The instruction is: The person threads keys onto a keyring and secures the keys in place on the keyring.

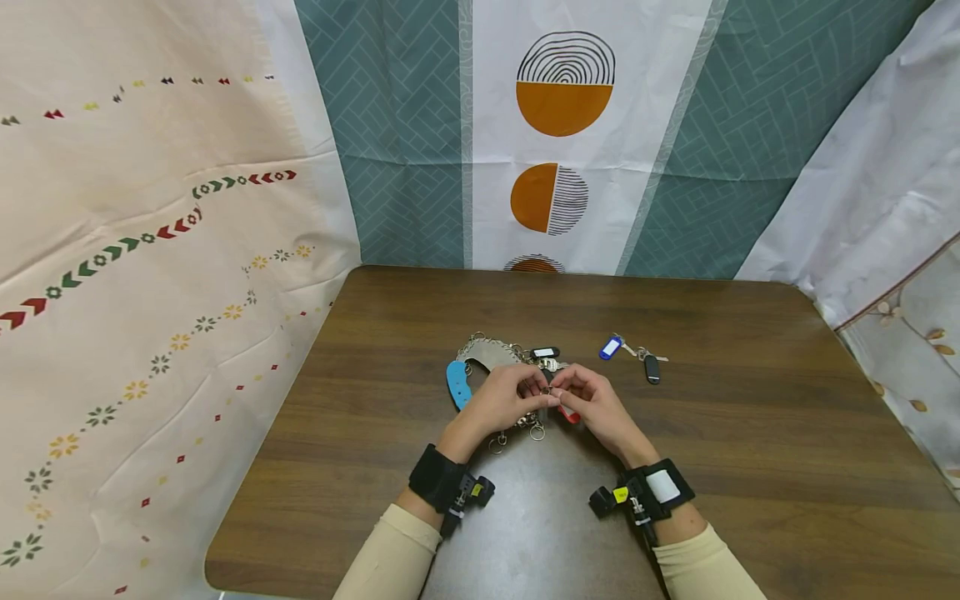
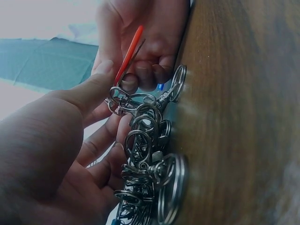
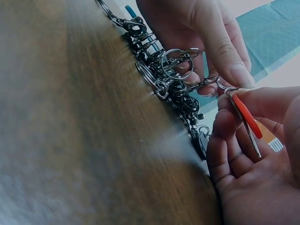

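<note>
Brown tabletop (image 1: pixel 750 433) spreads below; the left hand (image 1: pixel 504 398) pinches a small ring (image 3: pixel 229 88), while the nearer right hand (image 1: pixel 600 410) pinches the red tag (image 3: pixel 247 116) between them, its long axis running from ring toward right palm.

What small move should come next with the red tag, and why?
Probably a light tug on the red tag with the right grip, while the left grip steadies the ring: the two grips meet at that ring, beside the clasp, and whether the tag is fully threaded is partly hidden, so a tug might settle it.
</note>
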Available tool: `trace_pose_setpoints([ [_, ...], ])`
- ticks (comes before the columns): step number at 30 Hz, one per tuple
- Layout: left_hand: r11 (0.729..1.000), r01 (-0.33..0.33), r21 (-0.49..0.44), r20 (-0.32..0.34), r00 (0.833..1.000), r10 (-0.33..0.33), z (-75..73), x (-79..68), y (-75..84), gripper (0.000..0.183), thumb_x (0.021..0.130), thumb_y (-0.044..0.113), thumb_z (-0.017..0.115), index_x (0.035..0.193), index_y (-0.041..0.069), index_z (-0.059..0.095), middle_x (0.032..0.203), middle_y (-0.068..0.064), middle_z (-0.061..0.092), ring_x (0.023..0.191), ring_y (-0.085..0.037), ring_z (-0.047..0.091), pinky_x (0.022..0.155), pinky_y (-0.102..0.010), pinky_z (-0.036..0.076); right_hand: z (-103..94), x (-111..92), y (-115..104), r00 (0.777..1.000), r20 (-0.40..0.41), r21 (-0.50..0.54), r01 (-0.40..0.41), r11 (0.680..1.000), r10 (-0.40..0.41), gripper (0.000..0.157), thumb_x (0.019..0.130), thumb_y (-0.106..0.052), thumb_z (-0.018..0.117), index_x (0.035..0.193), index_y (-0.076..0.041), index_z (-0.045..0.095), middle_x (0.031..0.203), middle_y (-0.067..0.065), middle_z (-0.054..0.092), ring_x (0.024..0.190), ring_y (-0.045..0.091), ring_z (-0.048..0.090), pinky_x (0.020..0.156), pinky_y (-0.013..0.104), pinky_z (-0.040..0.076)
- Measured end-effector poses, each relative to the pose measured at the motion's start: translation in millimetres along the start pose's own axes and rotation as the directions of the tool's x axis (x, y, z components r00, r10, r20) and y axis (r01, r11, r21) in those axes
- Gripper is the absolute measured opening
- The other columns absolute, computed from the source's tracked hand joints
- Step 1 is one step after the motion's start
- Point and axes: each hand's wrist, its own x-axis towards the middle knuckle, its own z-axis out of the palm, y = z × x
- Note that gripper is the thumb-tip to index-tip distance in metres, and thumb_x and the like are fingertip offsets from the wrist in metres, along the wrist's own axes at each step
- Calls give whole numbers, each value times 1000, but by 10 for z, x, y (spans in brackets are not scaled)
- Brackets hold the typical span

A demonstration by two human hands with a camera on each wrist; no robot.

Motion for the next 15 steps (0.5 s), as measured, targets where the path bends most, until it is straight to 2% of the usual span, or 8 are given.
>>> trace_pose_setpoints([
  [15,1000,21,21,-10,1000,-21,19,9,-18,27,94,48,70,92,21,68,84,6,66,73,-6,60,66,-23,53,-26,-8,-6,999,31,22,20,1000,-21,10,100,3,61,108,0,64,98,7,68,82,20,58,69,22,51],
])
